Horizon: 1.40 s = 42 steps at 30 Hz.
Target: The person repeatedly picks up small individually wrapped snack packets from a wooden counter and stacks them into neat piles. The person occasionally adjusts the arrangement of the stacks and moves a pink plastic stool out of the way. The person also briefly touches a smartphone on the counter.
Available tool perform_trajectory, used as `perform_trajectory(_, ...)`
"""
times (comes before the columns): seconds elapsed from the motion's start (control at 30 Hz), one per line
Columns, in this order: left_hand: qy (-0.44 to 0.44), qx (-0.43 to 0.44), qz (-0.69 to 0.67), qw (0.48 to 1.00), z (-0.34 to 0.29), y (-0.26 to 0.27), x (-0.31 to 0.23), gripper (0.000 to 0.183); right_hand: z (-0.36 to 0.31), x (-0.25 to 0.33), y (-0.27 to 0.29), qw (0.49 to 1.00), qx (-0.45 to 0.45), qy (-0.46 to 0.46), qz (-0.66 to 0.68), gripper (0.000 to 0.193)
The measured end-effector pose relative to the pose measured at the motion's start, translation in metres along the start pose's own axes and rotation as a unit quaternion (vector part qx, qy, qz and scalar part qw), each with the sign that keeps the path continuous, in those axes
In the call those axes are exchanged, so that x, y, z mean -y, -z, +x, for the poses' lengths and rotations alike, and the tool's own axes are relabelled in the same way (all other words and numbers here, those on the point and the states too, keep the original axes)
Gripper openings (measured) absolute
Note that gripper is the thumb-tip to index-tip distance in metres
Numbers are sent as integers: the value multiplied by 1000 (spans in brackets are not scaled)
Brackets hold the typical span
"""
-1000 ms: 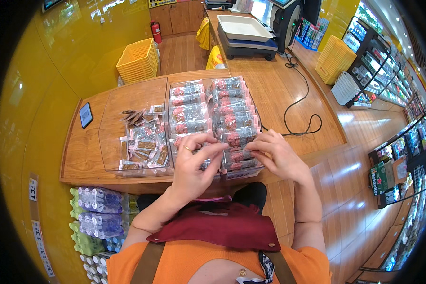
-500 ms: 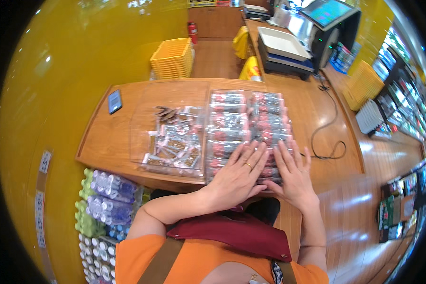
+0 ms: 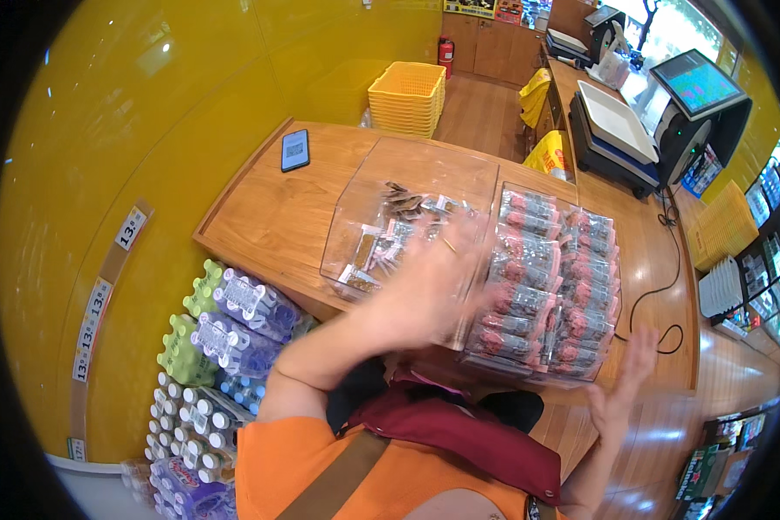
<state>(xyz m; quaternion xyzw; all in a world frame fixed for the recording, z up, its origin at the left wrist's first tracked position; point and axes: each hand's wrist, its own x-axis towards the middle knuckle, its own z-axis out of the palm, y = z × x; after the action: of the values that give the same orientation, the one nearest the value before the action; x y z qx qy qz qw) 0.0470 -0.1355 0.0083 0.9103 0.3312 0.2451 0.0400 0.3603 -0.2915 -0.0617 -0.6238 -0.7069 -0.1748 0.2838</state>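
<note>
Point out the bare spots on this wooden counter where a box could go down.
Free: the wooden counter between the phone and the clear tray of dark snack packets; also the far strip behind both trays. Crowded: the tray of red packets, with the blurred left hand over the trays and the right hand beside them.

Orange short-sleeved top (image 3: 321, 472), sleeve ending above the elbow, both forearms bare. Tan-brown webbing strap (image 3: 342, 477) runs diagonally across the chest over the orange fabric. Dark maroon pouch or bag (image 3: 459, 429) sits at the front of the body, soft fabric with a folded upper edge, with dark clothing showing just above it. Left hand (image 3: 425, 290) bare and motion-blurred, with a thin gold-coloured ring on one finger. Right hand (image 3: 620, 386) bare, no glove, no watch or wristband visible, fingers blurred.
</note>
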Motion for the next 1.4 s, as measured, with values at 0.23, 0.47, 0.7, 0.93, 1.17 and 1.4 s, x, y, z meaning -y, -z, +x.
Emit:
perform_trajectory(0.23, 17, 398, 65, 915, -12, -46, 128, 70, -29, -8, 21, 969, -103, -211, 72, 65)
perform_trajectory(0.47, -40, 397, 49, 915, -10, -74, 147, 71, -34, -7, 3, 969, -106, -206, 85, 52)
perform_trajectory(0.7, 104, 193, -172, 960, 1, -19, 148, 49, -31, -2, 5, 952, -115, -219, 178, 42)
perform_trajectory(0.93, 90, 32, -705, 703, 18, -8, 46, 53, 24, 48, 11, 855, -137, -188, 465, 39)
perform_trajectory(1.17, 83, 10, -745, 662, 26, -33, -22, 44, 84, 119, -6, 810, -21, -200, 551, 43)
perform_trajectory(1.4, 102, 39, -753, 649, 29, -42, -48, 44, 78, 100, -10, 787, -51, -216, 575, 54)
